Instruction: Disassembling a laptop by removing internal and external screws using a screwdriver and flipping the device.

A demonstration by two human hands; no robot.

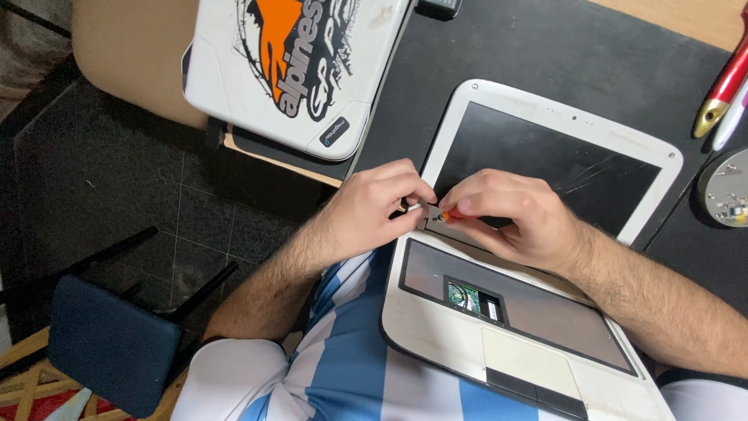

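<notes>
Small white laptop [499, 312], keyboard removed, propped between lap and counter [545, 54]: orange-tipped tool [446, 214] pinched by right hand [514, 218] at hinge, steadied by clenched left hand [374, 206]; light, square pressure is advised.

floor: dark stone tiles [117, 187] showing left
desk: black mat [545, 54] lying over tan top [132, 54]
seat: navy stool [109, 343] sitting lower left (black legs)
</notes>
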